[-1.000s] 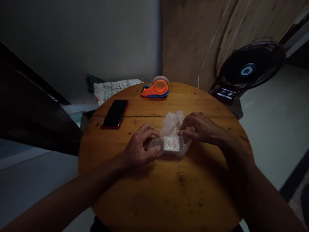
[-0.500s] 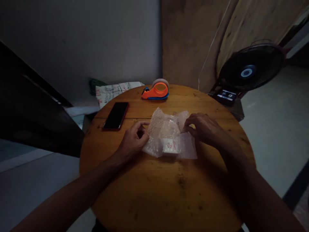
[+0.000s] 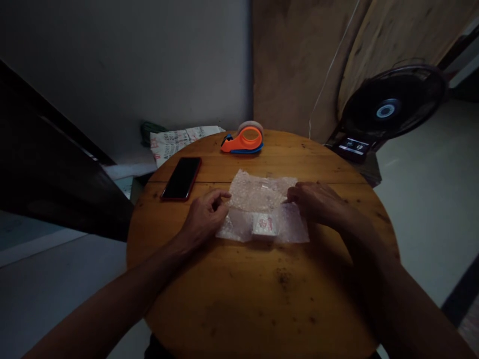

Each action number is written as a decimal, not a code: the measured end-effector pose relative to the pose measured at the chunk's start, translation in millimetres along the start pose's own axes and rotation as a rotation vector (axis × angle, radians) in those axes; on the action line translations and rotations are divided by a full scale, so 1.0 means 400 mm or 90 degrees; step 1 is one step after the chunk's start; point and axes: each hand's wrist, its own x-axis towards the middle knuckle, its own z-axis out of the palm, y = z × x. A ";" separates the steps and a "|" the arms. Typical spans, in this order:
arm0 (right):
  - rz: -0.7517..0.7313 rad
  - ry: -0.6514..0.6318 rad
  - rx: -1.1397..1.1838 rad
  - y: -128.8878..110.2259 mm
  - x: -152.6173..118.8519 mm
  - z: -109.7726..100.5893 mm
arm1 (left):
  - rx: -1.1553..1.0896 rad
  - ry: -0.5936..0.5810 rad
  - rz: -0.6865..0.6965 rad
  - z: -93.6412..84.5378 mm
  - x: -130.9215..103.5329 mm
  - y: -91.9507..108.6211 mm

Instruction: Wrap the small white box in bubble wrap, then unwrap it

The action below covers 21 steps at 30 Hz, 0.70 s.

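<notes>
Bubble wrap: translucent, crinkled bubble-wrap sheet (image 3: 258,193) lay spread mid-table between the hands, long axis left-right, near edge facing the person and roughly parallel to their front. Its far edge was uneven.
Box: small white rectangular box with red print (image 3: 265,225) sat at the wrap's near-middle, long axis also left-right, printed face up. Print too blurred to read; couldn't tell whether film covered its top.
Left hand (image 3: 205,215): part-curled, narrow gap between thumb and forefinger, tips at the wrap's left edge. Couldn't tell if it gripped.
Right hand (image 3: 317,202): fingers bunched at the wrap's right edge, tips hidden; couldn't tell if pinched.
Table: round varnished wooden table (image 3: 262,299) under it all.
Tape dispenser: orange-and-blue plastic tape dispenser (image 3: 235,145) stood near the far rim, nose pointing left.
Phone: black-screened phone with red edge (image 3: 181,178) lay left of the wrap, long axis slanting away to the right.
</notes>
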 end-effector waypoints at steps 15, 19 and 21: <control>0.000 0.005 0.064 -0.032 0.015 -0.009 | 0.058 -0.208 0.257 -0.025 -0.021 0.059; 0.008 0.014 0.073 -0.034 0.014 -0.012 | 0.023 -0.266 0.319 -0.055 -0.016 0.085; 0.011 0.013 0.083 -0.032 0.014 -0.012 | 0.014 -0.289 0.363 -0.073 -0.023 0.111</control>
